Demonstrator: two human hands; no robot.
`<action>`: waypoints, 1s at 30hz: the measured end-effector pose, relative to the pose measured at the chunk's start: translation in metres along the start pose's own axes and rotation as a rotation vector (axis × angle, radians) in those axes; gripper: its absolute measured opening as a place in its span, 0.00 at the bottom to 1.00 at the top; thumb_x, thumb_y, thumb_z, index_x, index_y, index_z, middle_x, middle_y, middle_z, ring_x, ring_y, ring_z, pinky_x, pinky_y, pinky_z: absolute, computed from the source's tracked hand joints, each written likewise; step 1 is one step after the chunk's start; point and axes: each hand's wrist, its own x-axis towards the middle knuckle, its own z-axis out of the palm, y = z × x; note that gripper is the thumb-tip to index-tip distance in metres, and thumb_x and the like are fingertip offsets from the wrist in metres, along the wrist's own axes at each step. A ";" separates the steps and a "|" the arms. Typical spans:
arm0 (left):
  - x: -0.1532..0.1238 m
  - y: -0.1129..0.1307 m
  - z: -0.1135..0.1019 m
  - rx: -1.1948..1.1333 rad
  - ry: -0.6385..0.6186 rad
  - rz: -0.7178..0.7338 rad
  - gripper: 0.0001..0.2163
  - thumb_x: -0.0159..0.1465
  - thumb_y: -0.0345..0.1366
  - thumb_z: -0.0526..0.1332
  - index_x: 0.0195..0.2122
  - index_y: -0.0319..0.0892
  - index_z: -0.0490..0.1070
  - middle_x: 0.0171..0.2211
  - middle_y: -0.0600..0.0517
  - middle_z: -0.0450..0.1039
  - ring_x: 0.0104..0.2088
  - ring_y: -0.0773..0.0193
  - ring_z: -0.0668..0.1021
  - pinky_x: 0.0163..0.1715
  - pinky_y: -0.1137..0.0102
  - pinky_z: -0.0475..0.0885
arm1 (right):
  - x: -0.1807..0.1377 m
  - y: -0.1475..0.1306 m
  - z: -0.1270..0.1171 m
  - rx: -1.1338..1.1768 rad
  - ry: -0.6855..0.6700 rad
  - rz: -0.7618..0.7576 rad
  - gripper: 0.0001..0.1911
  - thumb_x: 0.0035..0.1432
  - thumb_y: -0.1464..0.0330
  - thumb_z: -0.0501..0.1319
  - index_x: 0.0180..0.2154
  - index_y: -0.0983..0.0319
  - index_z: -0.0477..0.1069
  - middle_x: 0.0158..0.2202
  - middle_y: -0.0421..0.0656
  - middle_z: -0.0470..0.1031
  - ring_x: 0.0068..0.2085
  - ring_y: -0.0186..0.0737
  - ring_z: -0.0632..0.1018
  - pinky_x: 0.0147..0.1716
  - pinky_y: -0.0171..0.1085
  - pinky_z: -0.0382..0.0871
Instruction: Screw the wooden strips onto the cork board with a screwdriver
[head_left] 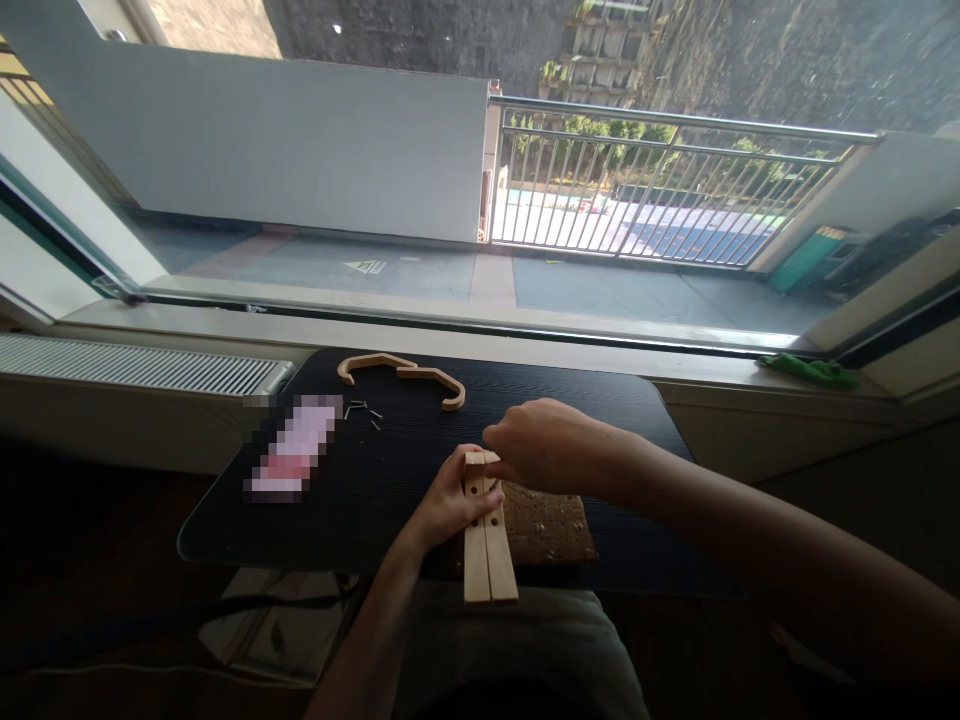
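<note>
Two pale wooden bars with drilled holes [489,565] lie side by side, jutting over the table's near edge. My left hand [448,505] is wrapped round them from the left, its fingers across the upper part. My right hand [536,445] is closed at their far end, thumb and fingers pressed together against the wood. Whatever it may pinch there is hidden. Beneath the bars, a brown patterned mat [551,525] covers part of the dark table [390,500].
Two curved wooden pieces [435,378] rest near the table's back edge. Several screws [364,408] lie left of centre, beside a blurred pink sheet [296,450]. Behind are a window sill [525,358], a radiator [142,362] and a green cloth [806,370].
</note>
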 end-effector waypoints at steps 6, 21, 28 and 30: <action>0.000 -0.003 -0.001 -0.008 -0.011 -0.012 0.20 0.51 0.35 0.70 0.42 0.43 0.65 0.35 0.55 0.70 0.37 0.62 0.74 0.40 0.68 0.69 | 0.004 -0.001 0.003 -0.041 0.051 0.036 0.14 0.66 0.64 0.57 0.38 0.65 0.77 0.35 0.53 0.81 0.38 0.51 0.82 0.30 0.38 0.65; 0.001 -0.007 -0.001 -0.014 -0.028 0.011 0.20 0.52 0.36 0.70 0.43 0.43 0.65 0.38 0.54 0.69 0.40 0.61 0.74 0.41 0.68 0.70 | -0.004 0.015 0.012 0.086 0.088 -0.135 0.05 0.63 0.72 0.58 0.40 0.63 0.71 0.35 0.47 0.79 0.34 0.41 0.79 0.25 0.35 0.55; 0.000 -0.002 0.000 -0.024 -0.023 -0.009 0.21 0.51 0.37 0.69 0.43 0.43 0.65 0.38 0.53 0.69 0.39 0.61 0.74 0.41 0.67 0.70 | -0.002 0.010 0.009 0.079 0.057 -0.044 0.08 0.65 0.69 0.57 0.41 0.65 0.73 0.34 0.48 0.80 0.33 0.42 0.80 0.23 0.34 0.55; 0.000 -0.001 -0.001 -0.009 -0.015 -0.015 0.21 0.51 0.37 0.70 0.44 0.43 0.65 0.39 0.53 0.70 0.40 0.60 0.74 0.42 0.67 0.70 | -0.003 0.008 0.009 0.073 0.054 -0.015 0.08 0.65 0.68 0.58 0.40 0.65 0.74 0.34 0.50 0.80 0.34 0.44 0.80 0.24 0.34 0.57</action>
